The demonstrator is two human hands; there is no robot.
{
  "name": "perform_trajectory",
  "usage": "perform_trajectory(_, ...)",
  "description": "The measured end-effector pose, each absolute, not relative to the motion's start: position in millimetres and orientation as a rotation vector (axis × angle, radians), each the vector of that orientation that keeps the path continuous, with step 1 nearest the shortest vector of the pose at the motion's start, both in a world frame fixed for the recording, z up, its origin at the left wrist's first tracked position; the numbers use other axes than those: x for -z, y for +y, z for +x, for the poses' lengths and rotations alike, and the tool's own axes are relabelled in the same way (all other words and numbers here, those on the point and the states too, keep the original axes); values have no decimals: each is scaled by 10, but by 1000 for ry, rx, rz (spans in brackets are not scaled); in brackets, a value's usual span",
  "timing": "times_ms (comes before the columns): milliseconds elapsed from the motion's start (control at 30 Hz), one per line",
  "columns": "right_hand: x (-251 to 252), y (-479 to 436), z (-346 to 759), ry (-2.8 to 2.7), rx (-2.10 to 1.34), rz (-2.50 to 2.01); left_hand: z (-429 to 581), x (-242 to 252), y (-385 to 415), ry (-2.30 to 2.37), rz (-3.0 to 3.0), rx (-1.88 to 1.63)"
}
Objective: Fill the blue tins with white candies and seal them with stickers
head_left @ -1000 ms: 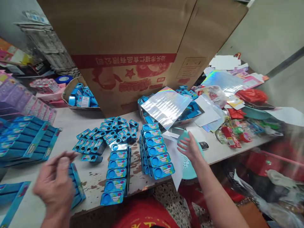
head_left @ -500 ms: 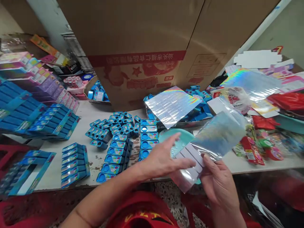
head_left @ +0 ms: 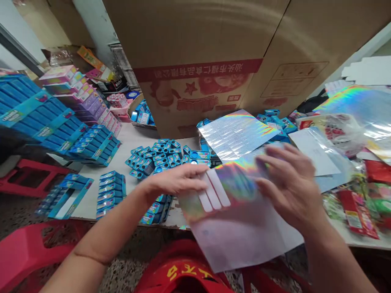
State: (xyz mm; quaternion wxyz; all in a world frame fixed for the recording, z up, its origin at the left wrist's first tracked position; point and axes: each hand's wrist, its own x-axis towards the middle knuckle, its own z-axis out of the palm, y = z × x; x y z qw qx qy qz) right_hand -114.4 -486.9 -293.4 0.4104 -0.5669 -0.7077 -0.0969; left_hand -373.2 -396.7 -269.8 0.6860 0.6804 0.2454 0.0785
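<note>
A shiny rainbow sticker sheet (head_left: 238,179) with several white, round-cornered strips (head_left: 214,190) is between my hands, above the table's front edge. My left hand (head_left: 180,179) pinches its left edge, thumb and fingers beside the strips. My right hand (head_left: 290,183), partly blurred, has its fingers bent around the right part of the sheet. A plain white sheet (head_left: 244,240) hangs below the shiny part; I cannot tell whether the two are joined. Behind my left hand lie small blue boxes (head_left: 146,160), some loose and some in rows.
A large brown carton (head_left: 198,36) stands at the back. Another silvery sheet (head_left: 238,132) lies on boxes before it. Blue display trays (head_left: 39,112) and pink boxes (head_left: 99,101) are stacked left. Red packets (head_left: 356,211) lie right. Red stools (head_left: 27,252) stand below.
My left hand has closed on the strips' side of the sheet. My right hand has moved up and to the right end. A white sheet now hangs below, and the view has shifted left.
</note>
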Motion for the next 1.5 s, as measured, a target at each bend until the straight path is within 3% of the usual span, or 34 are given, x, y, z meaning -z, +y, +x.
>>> perform_trajectory(267, 3079, -3874, -1570, -2160, -64, -1351, -4287, 2679, -3329, 775, 1559, -33)
perform_trajectory(533, 2973, -3753, -2179, -2320, -526, -1322, -4908, 2704, -3208, 988, 1720, 129)
perform_trajectory(733, 2963, -4047, -2809, -2288, -415, -1371, -5161, 2698, -3581, 1085, 2107, 83)
perform_trajectory(933, 3127, -4140, -3187, -2318, -426, -1421, -5402, 3100, -3813, 1084, 1909, -222)
perform_trajectory(1200, 3342, -4049, -3269, -2312, -362, -1578, -5729, 3426, -3507, 1063, 1757, -194)
perform_trajectory(1500, 3481, -3897, -3399, -2130, -714, -1752, -5239, 3606, -3487, 1032, 2081, -280)
